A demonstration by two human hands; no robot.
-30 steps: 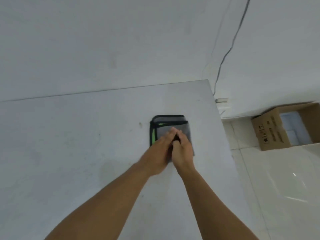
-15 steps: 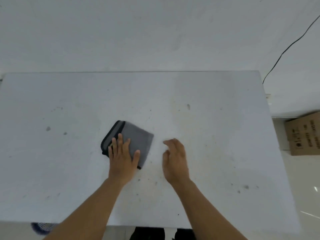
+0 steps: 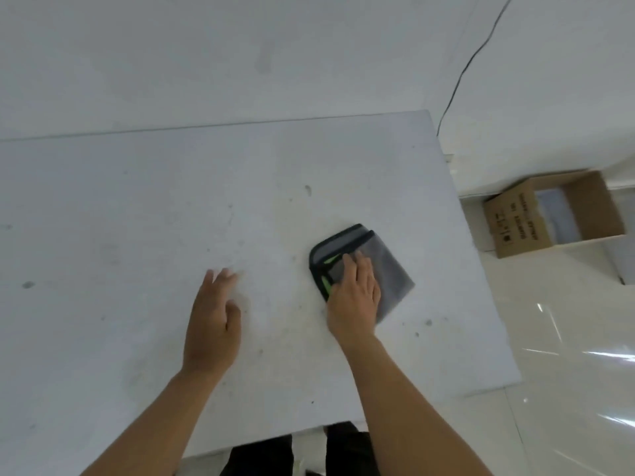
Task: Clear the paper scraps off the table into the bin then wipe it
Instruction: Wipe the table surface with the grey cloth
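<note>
Right, I have my right hand (image 3: 354, 297) pressed flat on the folded grey cloth (image 3: 378, 266), fingers straight, nothing pinched; the cloth lies on the table (image 3: 137, 218) toward its right side; my left hand (image 3: 211, 324) rests on the bare top beside it, fingers relaxed and apart, gripping nothing; I see no paper scraps, so I judge the wiping is the step in hand; to do it well I should keep my palm flat, sweep in overlapping passes, and go over the dark specks (image 3: 427, 322) near the right edge.
</note>
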